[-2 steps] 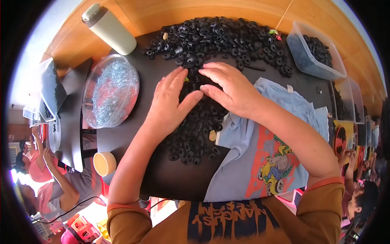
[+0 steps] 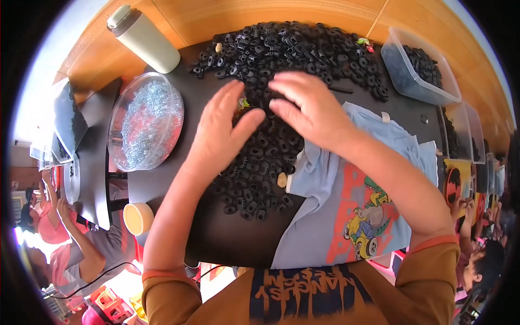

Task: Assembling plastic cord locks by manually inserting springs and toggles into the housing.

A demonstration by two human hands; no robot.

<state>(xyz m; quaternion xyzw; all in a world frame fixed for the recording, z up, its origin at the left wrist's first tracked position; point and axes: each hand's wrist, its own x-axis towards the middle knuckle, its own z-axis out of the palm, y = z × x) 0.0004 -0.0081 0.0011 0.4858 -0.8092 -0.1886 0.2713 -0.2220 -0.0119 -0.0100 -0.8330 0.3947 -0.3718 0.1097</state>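
Observation:
My left hand (image 2: 225, 123) and my right hand (image 2: 311, 111) hover over small black plastic parts, thumbs toward each other with a gap between them. Both are open, and I see nothing held in either. A large heap of the black parts (image 2: 292, 51) lies just beyond my fingertips. A smaller spread of the same parts (image 2: 257, 176) is nearer me, below my hands. Beside my left fingers is a small green and red wrapped item (image 2: 243, 103). A light blue printed shirt (image 2: 346, 216) lies under my right forearm.
On the left stand a clear round tub (image 2: 176, 130) of small clear pieces, a pale bottle (image 2: 146, 43) and a yellow cup (image 2: 138, 218). A clear bin (image 2: 403, 84) with black parts is at the far right. Other people (image 2: 81, 244) sit at both sides.
My right hand has moved a little away from me, its fingers slightly more raised. My left hand has shifted slightly left and away. The wrapped item between them shows more.

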